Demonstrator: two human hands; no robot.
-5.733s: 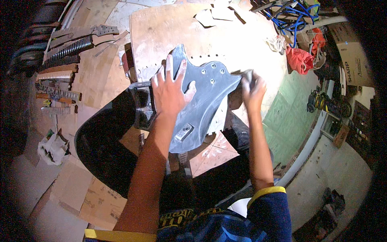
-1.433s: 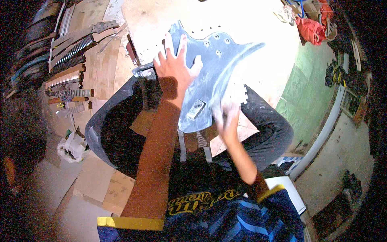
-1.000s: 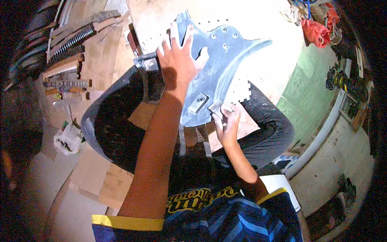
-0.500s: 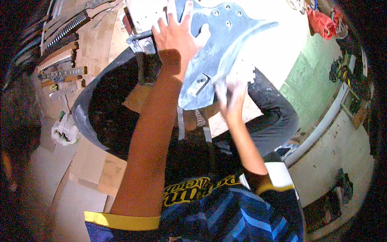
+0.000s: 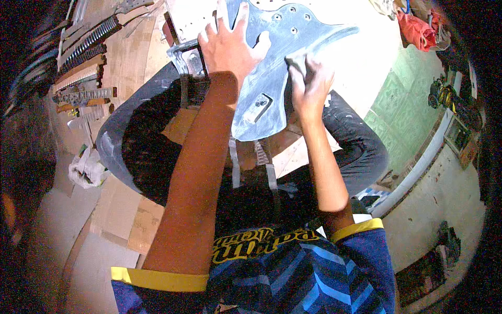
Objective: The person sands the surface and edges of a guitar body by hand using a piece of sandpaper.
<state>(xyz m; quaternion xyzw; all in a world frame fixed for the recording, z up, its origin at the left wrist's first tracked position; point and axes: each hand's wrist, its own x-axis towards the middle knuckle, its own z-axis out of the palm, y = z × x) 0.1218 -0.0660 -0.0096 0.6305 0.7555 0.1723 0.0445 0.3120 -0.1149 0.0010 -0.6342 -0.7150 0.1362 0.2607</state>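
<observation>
A blue-grey electric guitar body (image 5: 277, 49), streaked with pale dust, lies across my lap and the white surface beyond it. It has several small holes, a slot-like cutout near its close end and a pointed horn at the right. My left hand (image 5: 227, 47) is spread flat on its left side, fingers apart. At the body's right edge, the fingers of my right hand (image 5: 312, 83) are bent and closed on a small, pale piece that looks like sandpaper (image 5: 297, 57), mostly hidden by them. Dust whitens those fingertips.
Guitar necks (image 5: 86, 94) and tools lie on cardboard (image 5: 128, 57) at the left. A crumpled white plastic bag (image 5: 86, 168) is beside my left knee. A red bag (image 5: 417, 32) sits at the far right, near green floor tiles (image 5: 405, 94). A metal clamp-like piece (image 5: 189, 58) stands by my left wrist.
My right hand, blurred before, has moved up and slightly right along the edge of the guitar body, away from the cutout. My left hand stays in place on the body.
</observation>
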